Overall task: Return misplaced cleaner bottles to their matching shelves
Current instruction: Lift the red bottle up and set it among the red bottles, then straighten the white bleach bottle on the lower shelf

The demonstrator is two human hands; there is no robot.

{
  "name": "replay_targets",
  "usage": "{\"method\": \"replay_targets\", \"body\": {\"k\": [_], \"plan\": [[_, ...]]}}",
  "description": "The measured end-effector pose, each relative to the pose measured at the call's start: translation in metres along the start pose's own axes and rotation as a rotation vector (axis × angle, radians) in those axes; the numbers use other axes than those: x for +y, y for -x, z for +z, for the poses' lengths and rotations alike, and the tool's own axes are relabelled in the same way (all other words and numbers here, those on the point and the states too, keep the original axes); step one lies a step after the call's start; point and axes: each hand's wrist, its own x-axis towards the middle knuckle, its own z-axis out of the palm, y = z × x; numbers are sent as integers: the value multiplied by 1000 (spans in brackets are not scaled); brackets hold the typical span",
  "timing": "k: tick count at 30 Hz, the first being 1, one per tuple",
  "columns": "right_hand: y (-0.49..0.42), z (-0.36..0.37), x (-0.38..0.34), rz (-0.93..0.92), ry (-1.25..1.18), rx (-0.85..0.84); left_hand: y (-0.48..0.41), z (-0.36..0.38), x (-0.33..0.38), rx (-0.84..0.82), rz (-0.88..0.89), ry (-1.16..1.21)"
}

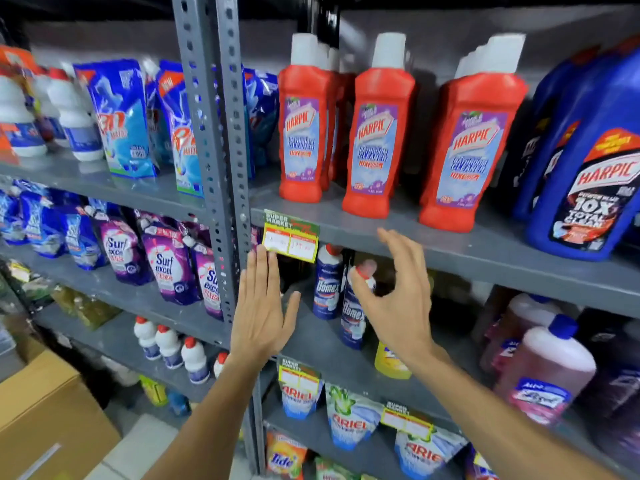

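Two dark blue Domex bottles with red-and-white caps stand on the middle grey shelf: one (327, 284) further back, one (353, 317) nearer. My right hand (394, 299) is spread just in front of the nearer bottle, thumb next to its cap, holding nothing. My left hand (261, 306) is flat with fingers together, beside the grey upright post (225, 168), also empty. On the shelf above stand three rows of red Harpic bathroom cleaner bottles (375, 133) and big blue Harpic jugs (585, 161).
Detergent pouches fill the left bay and the lower shelf (346, 417). A yellow bottle (389, 362) and pink bottles (550, 368) stand on the Domex shelf. A cardboard box (45, 417) sits on the floor at lower left. A price tag (291, 237) hangs on the shelf edge.
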Motion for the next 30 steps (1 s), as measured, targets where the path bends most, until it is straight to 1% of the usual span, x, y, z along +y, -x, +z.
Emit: {"method": "replay_targets", "body": {"k": [2, 3, 6, 9, 12, 14, 17, 22, 25, 27, 30], "plan": [[25, 10, 12, 37, -11, -68, 27, 20, -11, -80, -28, 2], [35, 17, 19, 90, -41, -118, 39, 31, -17, -130, -42, -1], [59, 39, 45, 326, -102, -261, 69, 62, -38, -328, -67, -27], [75, 61, 79, 518, -17, -370, 84, 90, -55, -533, -63, -40], [88, 86, 109, 712, 43, -471, 89, 111, -67, -644, -56, -35], [94, 102, 126, 801, 51, -461, 90, 122, -72, -687, -63, -55], [97, 121, 149, 918, 61, -368, 93, 137, -77, -717, -60, -88], [101, 142, 176, 896, 53, -201, 96, 156, -90, -722, -62, -116], [101, 148, 183, 879, 115, -145, 100, 161, -94, -662, -47, -130], [103, 148, 184, 832, 162, -147, 104, 163, -95, -608, -37, -147], [110, 147, 180, 738, 132, -235, 110, 165, -93, -558, -41, -168]]}}
